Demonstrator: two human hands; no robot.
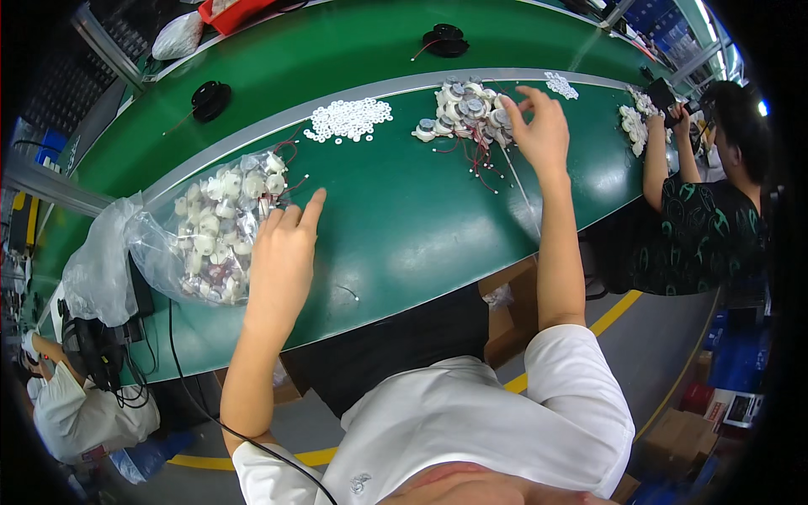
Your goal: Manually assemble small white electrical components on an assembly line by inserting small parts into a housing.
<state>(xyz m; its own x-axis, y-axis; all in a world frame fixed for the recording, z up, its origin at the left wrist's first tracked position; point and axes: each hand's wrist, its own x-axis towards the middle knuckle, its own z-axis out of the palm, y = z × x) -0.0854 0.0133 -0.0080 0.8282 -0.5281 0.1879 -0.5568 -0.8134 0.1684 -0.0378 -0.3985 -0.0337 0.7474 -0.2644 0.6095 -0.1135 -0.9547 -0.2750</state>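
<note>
My left hand [284,257] is beside a clear plastic bag [156,252] filled with small white motor-like parts [206,236] on red and dark wires. Its index finger stretches out over the green bench; the other fingertips are at the bag's edge, and nothing shows in them. At the right, my right hand [541,130] hovers by a heap of similar white and grey round parts [467,109], whose thin red wires trail toward me. Thumb and fingers are apart there, with no part visible between them.
Small white rings [349,118] lie between bag and heap, more [560,85] at the far right. Two black round units [210,100] [446,39] sit on a green strip [337,50] behind a metal rail. A co-worker [703,194] sits right; another person [84,412] is at left.
</note>
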